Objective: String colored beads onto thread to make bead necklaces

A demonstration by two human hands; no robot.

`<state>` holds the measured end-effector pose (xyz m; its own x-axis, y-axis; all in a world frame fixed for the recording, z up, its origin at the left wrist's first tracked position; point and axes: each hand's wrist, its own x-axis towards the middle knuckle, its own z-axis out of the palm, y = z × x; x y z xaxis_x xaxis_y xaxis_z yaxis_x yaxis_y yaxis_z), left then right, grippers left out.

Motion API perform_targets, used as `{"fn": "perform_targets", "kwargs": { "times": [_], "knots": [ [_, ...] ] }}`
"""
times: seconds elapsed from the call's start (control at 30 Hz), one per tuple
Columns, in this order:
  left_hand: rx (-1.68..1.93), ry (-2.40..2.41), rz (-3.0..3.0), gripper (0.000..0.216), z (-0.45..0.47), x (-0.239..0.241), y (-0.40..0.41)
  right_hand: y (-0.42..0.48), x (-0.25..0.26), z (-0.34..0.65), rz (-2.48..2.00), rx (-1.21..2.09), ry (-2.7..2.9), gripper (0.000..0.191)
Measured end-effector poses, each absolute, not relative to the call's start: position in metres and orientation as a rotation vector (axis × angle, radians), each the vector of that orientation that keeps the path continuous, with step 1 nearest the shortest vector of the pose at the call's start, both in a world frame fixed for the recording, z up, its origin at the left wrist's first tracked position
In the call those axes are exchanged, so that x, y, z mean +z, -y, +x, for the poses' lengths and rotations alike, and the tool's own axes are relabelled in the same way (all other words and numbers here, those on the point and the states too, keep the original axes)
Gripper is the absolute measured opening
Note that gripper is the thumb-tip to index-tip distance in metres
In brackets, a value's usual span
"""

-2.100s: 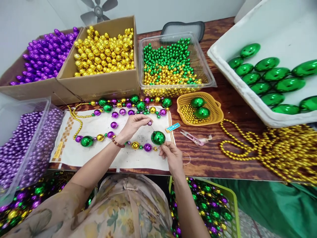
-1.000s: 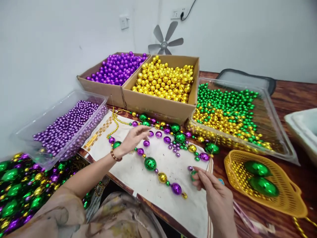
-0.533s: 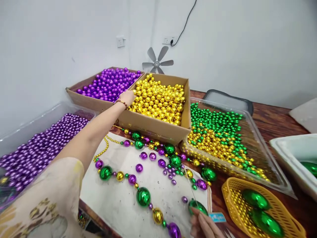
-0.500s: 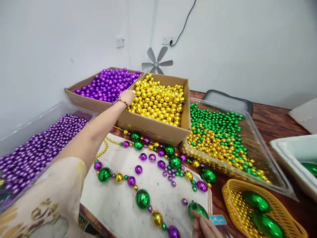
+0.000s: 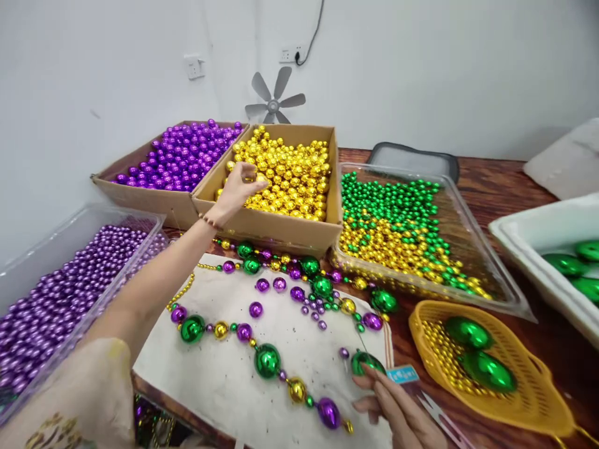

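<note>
My left hand (image 5: 239, 188) reaches over the cardboard box (image 5: 281, 229) of shiny gold beads (image 5: 290, 181). Its thumb and fingers are curved and apart, close above the beads. At the lower right, my right hand (image 5: 395, 405) pinches a thin needle (image 5: 363, 342) that points up and away. A large green bead (image 5: 365, 360) lies just beyond its fingertips, partly hidden by them. A strand of green, purple and gold beads (image 5: 267, 360) curves across the white cloth (image 5: 210, 386), ending in a small gold bead near my right hand.
Purple beads (image 5: 187, 156) fill another box, and smaller ones (image 5: 70, 305) a clear bin at left. A clear tray (image 5: 496, 249) holds green and gold beads. At right are a yellow basket (image 5: 538, 399), a white foam box (image 5: 519, 255) and small scissors (image 5: 444, 418).
My left hand has moved from the near left corner of the gold beads to above them, and its fingers have spread. My right hand stays low at the right. The view has shifted slightly.
</note>
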<state>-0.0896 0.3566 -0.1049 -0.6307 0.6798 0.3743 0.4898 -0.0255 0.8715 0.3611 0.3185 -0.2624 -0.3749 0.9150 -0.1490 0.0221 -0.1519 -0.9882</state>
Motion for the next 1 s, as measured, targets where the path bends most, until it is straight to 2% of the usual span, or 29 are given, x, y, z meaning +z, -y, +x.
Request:
{"fn": "perform_targets", "kwargs": {
  "times": [0.07, 0.13, 0.33, 0.53, 0.8, 1.0],
  "knots": [
    [1.743, -1.750, 1.288, 0.029, -0.039, -0.116, -0.335, -0.313, -0.259, 0.353, -1.057, 1.532, 1.433, 0.028],
    [1.719, -1.482, 1.194, 0.026, 0.008, -0.130, -0.316, -0.305, -0.254, 0.345, -1.012, 1.499, 1.434, 0.026],
    [1.588, -0.920, 0.622, 0.033, 0.101, -0.160, -0.292, -0.284, -0.241, 0.333, -0.924, 1.483, 1.445, 0.014],
    [1.622, -0.836, 0.278, 0.012, 0.129, -0.166, -0.289, -0.277, -0.246, 0.338, -0.903, 1.253, 1.502, 0.014],
    [1.618, -0.865, 0.144, 0.017, 0.137, -0.156, -0.288, -0.267, -0.250, 0.343, -0.944, 1.405, 1.422, 0.011],
    [1.663, -0.854, 0.133, 0.014, 0.140, -0.153, -0.287, -0.263, -0.249, 0.344, -0.903, 1.365, 1.539, 0.012]
  ]
}}
